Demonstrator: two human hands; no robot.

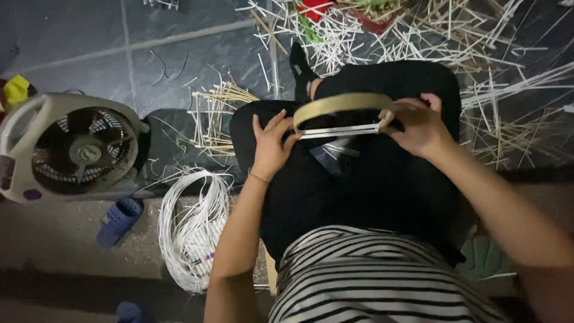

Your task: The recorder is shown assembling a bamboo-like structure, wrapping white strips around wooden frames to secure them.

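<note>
A tan bamboo hoop (341,103), bent into a flat ring with pale thin strips (338,130) laid across its near side, rests over my lap in black trousers. My left hand (272,143) grips the hoop's left end, thumb on the strips. At the hoop's right end, my right hand (418,125) pinches the rim with curled fingers. Both hands hold the hoop level above my knees.
A white box fan (69,149) lies on the floor at left. A coil of white strands (191,227) sits by my left knee, with a blue sandal (119,220) near it. Cut bamboo slivers (418,36) litter the dark floor ahead and right.
</note>
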